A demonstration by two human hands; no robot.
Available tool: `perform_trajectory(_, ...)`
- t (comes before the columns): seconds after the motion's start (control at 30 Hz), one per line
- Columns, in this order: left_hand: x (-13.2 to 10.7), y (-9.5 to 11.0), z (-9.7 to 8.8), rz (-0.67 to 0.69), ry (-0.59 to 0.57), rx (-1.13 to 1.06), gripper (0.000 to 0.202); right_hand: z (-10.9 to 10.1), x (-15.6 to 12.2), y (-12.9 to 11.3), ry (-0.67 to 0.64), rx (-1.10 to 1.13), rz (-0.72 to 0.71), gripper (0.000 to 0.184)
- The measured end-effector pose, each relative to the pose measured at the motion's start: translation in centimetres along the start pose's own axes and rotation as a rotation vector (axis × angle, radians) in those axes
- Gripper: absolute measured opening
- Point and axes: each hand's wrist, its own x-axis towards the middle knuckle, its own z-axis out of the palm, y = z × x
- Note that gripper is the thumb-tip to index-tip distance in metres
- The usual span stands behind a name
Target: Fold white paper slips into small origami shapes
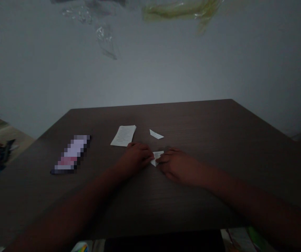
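Between my two hands a small piece of folded printed paper [157, 156] lies on the table, partly hidden under the fingers. My left hand [139, 156] is closed, with its fingertips pinching the paper's left edge. From the other side my right hand [178, 165] presses its bent fingers together on the right part of the same paper. Just beyond the hands rests a folded paper strip [156, 134] with pointed ends. Behind my left hand sits a stack of printed paper sheets [124, 135].
A phone [71, 154] with a blurred screen lies left on the dark wooden table [205, 129]. The table's far edge stands near a pale wall [166, 70], where clear and yellow plastic [179, 10] hangs. Various items are on the floor at left.
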Motion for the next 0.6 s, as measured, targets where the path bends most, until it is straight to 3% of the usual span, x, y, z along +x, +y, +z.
perform_trajectory(0.23, 0.5, -0.5, 0.8, -0.026, -0.003, -0.021, 0.021, -0.5, 0.0, 0.0, -0.043, -0.005, -0.004, 0.027)
perform_trajectory(0.6, 0.6, -0.7, 1.7, -0.060, 0.043, -0.024, 0.013, 0.4, -0.3, 0.2, 0.002, -0.052, -0.044, 0.025)
